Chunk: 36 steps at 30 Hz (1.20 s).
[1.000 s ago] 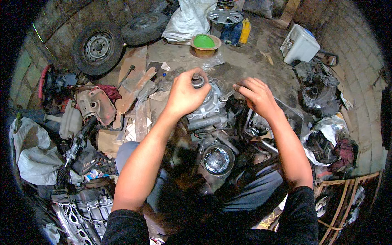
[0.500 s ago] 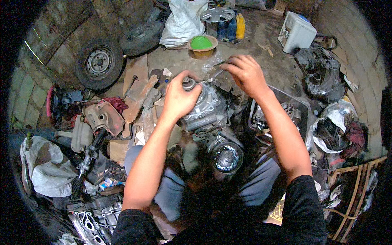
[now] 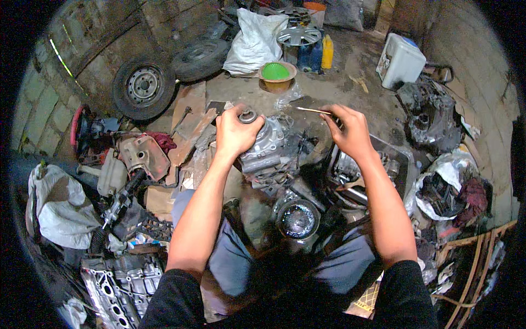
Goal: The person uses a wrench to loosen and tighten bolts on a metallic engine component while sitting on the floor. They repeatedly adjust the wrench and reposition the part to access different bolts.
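Observation:
In front of me a grey cast-metal housing, like a gearbox case (image 3: 264, 159), stands between my knees. My left hand (image 3: 234, 134) is wrapped round a round metal shaft end (image 3: 248, 115) at the housing's upper left; the palm hides its lower part. To the right of the housing, my right hand (image 3: 350, 131) is raised, pinching a thin, light-tipped rod (image 3: 313, 110) that points left; its exact kind is unclear. Nearer to me, a round bowl (image 3: 298, 219) holds dark, shiny liquid.
A tub (image 3: 411, 159) of metal parts stands under my right forearm. Wheels (image 3: 144, 88), an engine head (image 3: 118, 288), a dark casing (image 3: 430, 115) and sacks (image 3: 66, 214) lie around. Beyond are a bowl with a green basket (image 3: 275, 71) and a yellow bottle (image 3: 327, 52).
My right hand has moved right and toward me, taking the rod away from the housing. My left hand keeps its grip on the shaft end. The whole view has shifted slightly.

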Each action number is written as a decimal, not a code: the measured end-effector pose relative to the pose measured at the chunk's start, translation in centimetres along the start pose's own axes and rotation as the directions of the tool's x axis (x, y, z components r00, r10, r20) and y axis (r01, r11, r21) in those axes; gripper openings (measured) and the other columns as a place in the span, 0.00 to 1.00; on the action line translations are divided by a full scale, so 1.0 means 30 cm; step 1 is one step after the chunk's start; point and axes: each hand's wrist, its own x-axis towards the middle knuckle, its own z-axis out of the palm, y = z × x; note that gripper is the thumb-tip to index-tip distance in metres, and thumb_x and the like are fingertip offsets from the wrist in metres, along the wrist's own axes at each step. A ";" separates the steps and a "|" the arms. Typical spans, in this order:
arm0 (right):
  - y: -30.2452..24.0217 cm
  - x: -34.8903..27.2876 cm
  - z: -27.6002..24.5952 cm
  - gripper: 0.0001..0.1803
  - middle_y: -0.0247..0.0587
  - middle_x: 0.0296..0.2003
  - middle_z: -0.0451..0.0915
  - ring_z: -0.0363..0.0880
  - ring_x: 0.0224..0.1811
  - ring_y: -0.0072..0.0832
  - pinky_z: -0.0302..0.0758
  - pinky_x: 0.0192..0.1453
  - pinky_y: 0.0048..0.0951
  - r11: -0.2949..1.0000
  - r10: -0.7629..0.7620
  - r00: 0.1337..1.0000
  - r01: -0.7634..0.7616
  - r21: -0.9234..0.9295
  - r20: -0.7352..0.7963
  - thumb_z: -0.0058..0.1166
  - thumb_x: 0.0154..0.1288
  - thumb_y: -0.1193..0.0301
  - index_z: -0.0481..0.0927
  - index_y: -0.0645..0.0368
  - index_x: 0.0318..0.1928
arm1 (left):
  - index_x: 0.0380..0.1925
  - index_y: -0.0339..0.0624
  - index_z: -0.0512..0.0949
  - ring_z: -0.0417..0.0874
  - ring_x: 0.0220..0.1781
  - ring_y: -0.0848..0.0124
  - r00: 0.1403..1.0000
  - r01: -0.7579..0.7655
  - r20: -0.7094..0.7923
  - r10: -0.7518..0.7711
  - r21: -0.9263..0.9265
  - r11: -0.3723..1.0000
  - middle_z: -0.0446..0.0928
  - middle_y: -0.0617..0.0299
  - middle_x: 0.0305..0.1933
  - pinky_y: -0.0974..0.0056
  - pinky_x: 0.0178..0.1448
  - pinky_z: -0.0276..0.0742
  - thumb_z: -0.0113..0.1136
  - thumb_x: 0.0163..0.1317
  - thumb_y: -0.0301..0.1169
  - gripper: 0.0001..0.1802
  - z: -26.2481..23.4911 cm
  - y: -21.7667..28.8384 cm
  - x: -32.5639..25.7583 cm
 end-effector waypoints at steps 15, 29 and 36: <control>-0.192 -0.041 -0.079 0.10 0.41 0.34 0.88 0.85 0.34 0.26 0.79 0.44 0.29 0.724 0.505 0.857 -0.484 0.491 0.100 0.68 0.65 0.73 0.86 0.67 0.41 | 0.38 0.36 0.86 0.84 0.47 0.70 0.897 -0.254 0.291 0.332 -0.275 0.927 0.86 0.57 0.41 0.62 0.57 0.76 0.71 0.62 0.37 0.14 -0.024 -0.139 0.130; -0.294 -0.143 0.135 0.10 0.51 0.47 0.83 0.85 0.46 0.34 0.85 0.49 0.38 0.422 0.600 0.799 -0.342 0.840 0.023 0.52 0.78 0.71 0.73 0.65 0.52 | 0.47 0.38 0.85 0.85 0.54 0.54 0.908 -0.355 0.130 0.398 -0.267 0.896 0.86 0.48 0.48 0.54 0.63 0.76 0.64 0.68 0.45 0.21 -0.040 -0.083 0.109; -0.364 -0.113 0.175 0.11 0.54 0.45 0.82 0.84 0.42 0.34 0.86 0.49 0.40 0.496 0.538 0.840 -0.244 0.833 -0.075 0.52 0.78 0.70 0.70 0.65 0.50 | 0.44 0.38 0.84 0.87 0.50 0.54 0.837 -0.479 0.105 0.537 -0.331 0.813 0.86 0.48 0.45 0.55 0.58 0.78 0.68 0.64 0.40 0.17 -0.017 -0.109 0.106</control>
